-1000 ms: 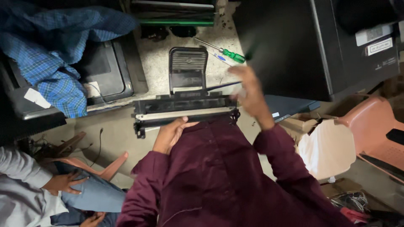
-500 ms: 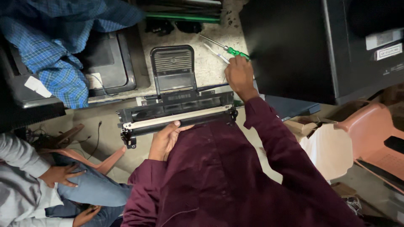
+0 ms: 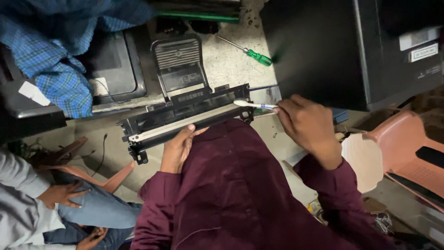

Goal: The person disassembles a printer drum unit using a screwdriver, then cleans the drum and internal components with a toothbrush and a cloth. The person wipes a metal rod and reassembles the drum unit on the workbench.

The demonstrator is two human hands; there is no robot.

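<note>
We count two own hands: left hand gripping one long black cartridge, right hand closed on one toothbrush. We count one green-handled screwdriver on table. One ribbed black cover behind cartridge. One blue checked cloth. One large black machine at right. Two pink plastic chairs: one right, one lower left. Second person lower left, two hands seen: one, another.

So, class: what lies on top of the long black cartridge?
A toothbrush head rests on its right end, held by the right hand. The left hand grips the cartridge; whatever is beneath stays hidden.
</note>
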